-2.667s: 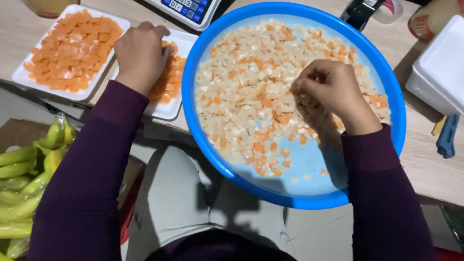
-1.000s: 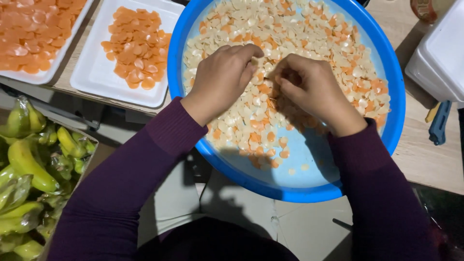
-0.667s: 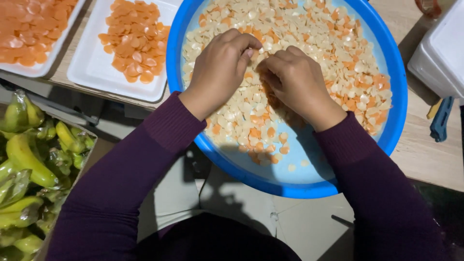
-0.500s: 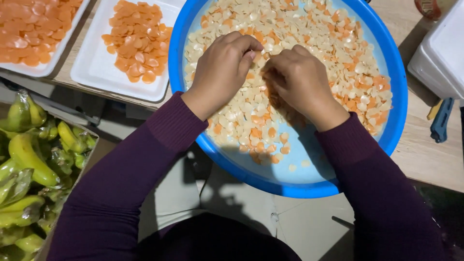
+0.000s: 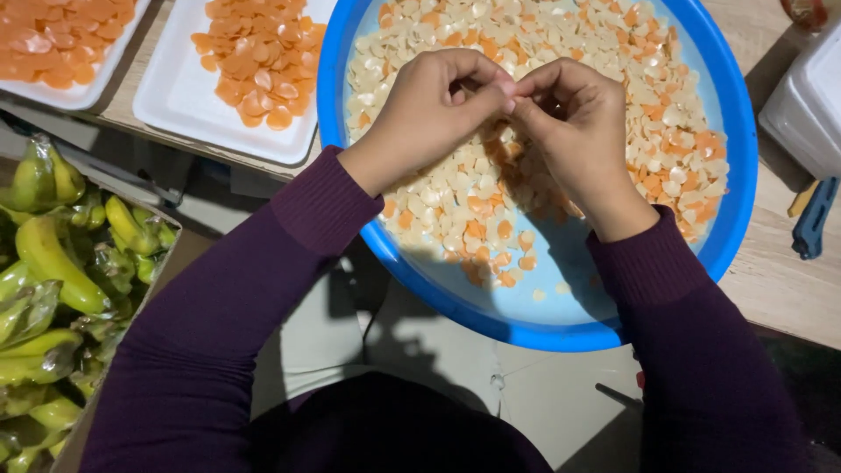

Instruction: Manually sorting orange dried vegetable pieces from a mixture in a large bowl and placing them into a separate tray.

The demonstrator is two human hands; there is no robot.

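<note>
Blue basin: both hands now lifted off chips, fingers pinched together.

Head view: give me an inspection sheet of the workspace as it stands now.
Surface: wooden table.
Job's things: blue basin holding white and orange pieces.
Clutter: two white trays of orange pieces, white box, blue tool.
Grippers: left hand and right hand meet fingertip to fingertip over the basin; a held piece cannot be made out.
Cables: nothing seen.
Surroundings: wrapped green bananas at left.
</note>
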